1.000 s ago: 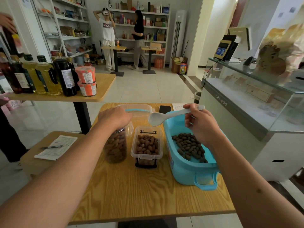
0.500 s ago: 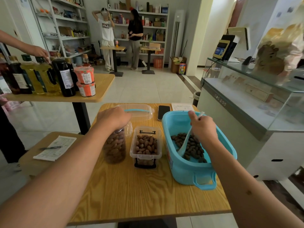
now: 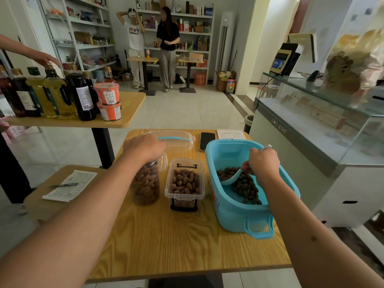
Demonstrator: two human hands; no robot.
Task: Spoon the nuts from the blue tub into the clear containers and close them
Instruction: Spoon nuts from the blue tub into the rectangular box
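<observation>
Left hand [image 3: 145, 146] gripping nut-filled jar [image 3: 146, 183], right hand [image 3: 262, 163] holding spoon [image 3: 230, 179] in blue tub [image 3: 245, 213] of nuts, box [image 3: 185, 183] full.

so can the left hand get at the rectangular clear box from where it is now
Probably yes. The left hand rests on top of the round jar, and the rectangular clear box stands right beside that jar, lid off, with nothing between them. The right hand is busy with the spoon in the blue tub.

Pale tiled floor [image 3: 182, 109], white wall shelves [image 3: 182, 28], glass counter [image 3: 324, 104], wooden tables [image 3: 133, 104].
</observation>
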